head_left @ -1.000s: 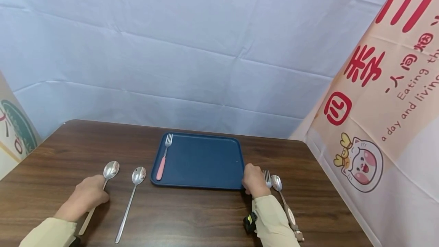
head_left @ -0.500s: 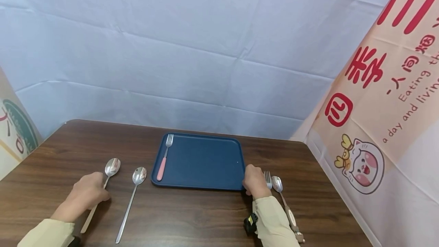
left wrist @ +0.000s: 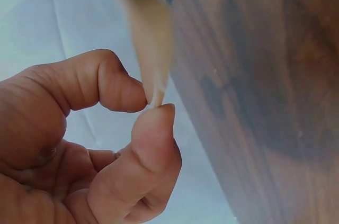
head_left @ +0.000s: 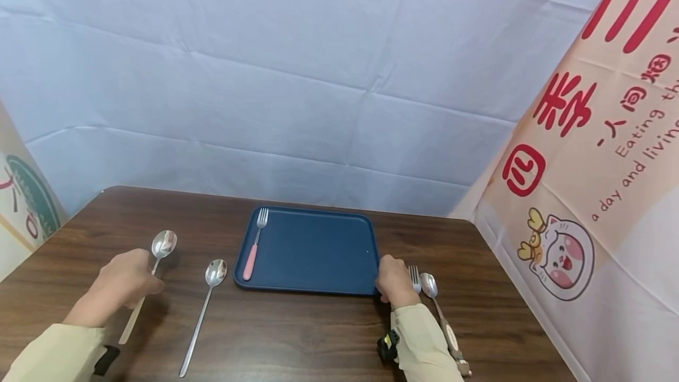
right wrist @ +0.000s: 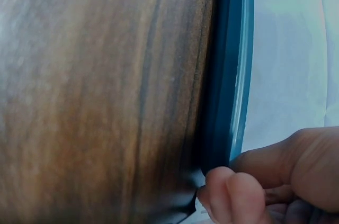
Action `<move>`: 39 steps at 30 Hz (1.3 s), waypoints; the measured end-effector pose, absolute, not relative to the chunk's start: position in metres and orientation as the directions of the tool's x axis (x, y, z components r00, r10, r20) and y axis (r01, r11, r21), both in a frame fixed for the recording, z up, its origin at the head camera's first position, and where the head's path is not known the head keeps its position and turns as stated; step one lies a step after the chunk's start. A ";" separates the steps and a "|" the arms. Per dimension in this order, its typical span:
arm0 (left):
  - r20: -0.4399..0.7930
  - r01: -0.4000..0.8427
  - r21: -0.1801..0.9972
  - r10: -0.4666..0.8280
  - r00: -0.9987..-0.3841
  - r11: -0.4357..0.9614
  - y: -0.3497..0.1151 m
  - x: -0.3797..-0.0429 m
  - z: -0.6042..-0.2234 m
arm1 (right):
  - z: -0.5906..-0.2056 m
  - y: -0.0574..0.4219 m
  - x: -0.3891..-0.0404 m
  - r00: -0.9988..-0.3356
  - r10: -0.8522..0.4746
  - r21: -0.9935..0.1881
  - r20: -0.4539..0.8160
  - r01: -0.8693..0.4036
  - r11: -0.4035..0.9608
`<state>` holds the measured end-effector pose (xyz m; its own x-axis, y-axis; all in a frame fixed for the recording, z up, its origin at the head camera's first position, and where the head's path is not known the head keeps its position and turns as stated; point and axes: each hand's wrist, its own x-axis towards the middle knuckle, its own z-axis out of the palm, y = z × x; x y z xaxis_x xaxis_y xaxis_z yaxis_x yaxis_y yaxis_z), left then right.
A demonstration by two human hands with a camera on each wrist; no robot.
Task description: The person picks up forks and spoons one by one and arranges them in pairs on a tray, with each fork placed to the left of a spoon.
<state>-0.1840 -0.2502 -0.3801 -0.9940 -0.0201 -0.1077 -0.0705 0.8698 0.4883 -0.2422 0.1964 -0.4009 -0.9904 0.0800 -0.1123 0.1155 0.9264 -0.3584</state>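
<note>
On the left, my left hand (head_left: 121, 280) pinches a spoon (head_left: 164, 244) by its beige handle; the silver bowl points away from me. The left wrist view shows thumb and finger meeting on that handle (left wrist: 152, 44), blurred near the camera. The spoon appears lifted, with a shadow below it. My right hand (head_left: 395, 280) holds the near right corner of the dark blue tray (head_left: 313, 252). In the right wrist view, thumb and fingers pinch the tray's rim (right wrist: 233, 102). A fork with a pink handle (head_left: 250, 261) lies along the tray's left side.
A second silver spoon (head_left: 216, 273) lies between my left hand and the tray. Right of my right hand are a fork (head_left: 414, 277), its handle hidden by the arm, and a spoon with a decorated brown handle (head_left: 450, 335). White cloth (head_left: 318, 75) hangs behind the wooden table (head_left: 286, 335).
My left hand has moved up and to the left in the head view, carrying the beige-handled spoon along. My right hand and the tray have stayed in place.
</note>
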 end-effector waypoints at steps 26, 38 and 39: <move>-0.150 -0.108 0.491 -0.038 -0.988 0.864 -0.246 -0.187 -0.378 | -0.400 0.197 -0.241 -0.991 0.063 -0.353 -0.121 0.103 0.930; -0.135 -0.085 0.504 -0.019 -0.991 0.859 -0.227 -0.195 -0.377 | -0.401 0.197 -0.241 -0.991 0.058 -0.348 -0.117 0.096 0.933; -0.128 -0.079 0.508 -0.016 -0.992 0.858 -0.225 -0.196 -0.377 | -0.401 0.197 -0.241 -0.992 0.057 -0.348 -0.116 0.094 0.933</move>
